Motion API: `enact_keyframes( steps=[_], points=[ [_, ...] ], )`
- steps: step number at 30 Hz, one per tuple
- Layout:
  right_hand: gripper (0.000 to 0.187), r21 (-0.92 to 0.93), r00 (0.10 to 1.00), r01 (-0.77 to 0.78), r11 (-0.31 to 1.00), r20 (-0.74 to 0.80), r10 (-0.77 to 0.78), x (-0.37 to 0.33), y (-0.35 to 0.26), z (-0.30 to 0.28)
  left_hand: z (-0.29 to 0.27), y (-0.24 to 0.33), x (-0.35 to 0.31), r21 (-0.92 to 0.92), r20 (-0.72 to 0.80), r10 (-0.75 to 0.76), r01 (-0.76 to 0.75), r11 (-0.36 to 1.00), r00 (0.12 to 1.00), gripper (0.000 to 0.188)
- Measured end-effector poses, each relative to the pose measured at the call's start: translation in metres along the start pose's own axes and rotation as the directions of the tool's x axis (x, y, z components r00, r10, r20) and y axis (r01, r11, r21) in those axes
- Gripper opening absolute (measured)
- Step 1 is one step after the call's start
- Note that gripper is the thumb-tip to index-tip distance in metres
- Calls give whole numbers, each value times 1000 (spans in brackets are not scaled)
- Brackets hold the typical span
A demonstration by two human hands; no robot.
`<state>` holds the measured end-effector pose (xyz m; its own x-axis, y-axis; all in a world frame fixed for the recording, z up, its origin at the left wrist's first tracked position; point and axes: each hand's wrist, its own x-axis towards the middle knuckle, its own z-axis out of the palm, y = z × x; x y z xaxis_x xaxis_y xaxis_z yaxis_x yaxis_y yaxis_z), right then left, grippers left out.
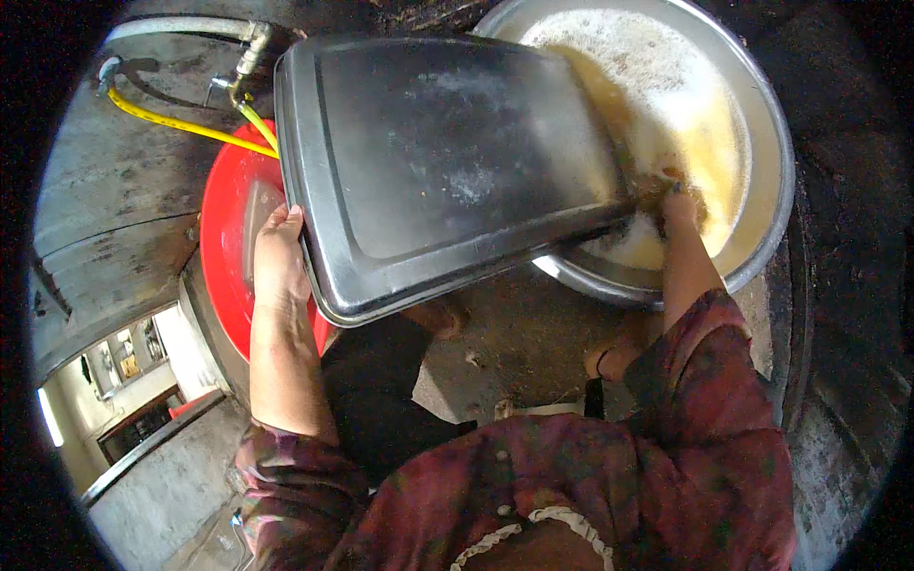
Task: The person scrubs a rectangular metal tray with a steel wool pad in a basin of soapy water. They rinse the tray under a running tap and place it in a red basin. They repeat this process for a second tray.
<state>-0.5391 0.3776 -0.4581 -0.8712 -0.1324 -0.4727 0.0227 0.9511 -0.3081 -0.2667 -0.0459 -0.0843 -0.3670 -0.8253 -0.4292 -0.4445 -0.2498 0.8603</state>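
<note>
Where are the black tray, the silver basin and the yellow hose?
Black tray (447, 157), head view: middle of broad face.
Silver basin (767, 143), head view: inner wall, right side.
Yellow hose (171, 123), head view: middle stretch.

The left hand (280, 257) is closed in a grip, its wrist (281, 306) nearly in line with the left forearm (288, 381), which reaches ahead. The right forearm (692, 271) slants forward and inward; the right hand (680, 208) is partly hidden, its grip unclear.

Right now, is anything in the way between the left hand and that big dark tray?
No, nothing visible is in the way. The left hand holds the dark tray by its left edge. The red basin is underneath them, not in between.
</note>
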Motion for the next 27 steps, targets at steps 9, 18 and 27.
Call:
enact_keyframes(
  steps=[9, 18, 27],
  points=[
    [30, 339, 672, 732, 592, -507, -540, -178, -271, -65, 10, -3, 15, -5, 13, 44, -44, 999, 999, 21],
    [16, 298, 647, 735, 609, -577, -499, -194, -288, -58, -7, -14, 12, -64, 69, -23, 28, 998, 997, 30],
    [21, 442, 735, 677, 589, -371, -567, -263, -315, -47, 9, -6, -1, -38, 149, -56, 62, 997, 987, 51]
  ],
)
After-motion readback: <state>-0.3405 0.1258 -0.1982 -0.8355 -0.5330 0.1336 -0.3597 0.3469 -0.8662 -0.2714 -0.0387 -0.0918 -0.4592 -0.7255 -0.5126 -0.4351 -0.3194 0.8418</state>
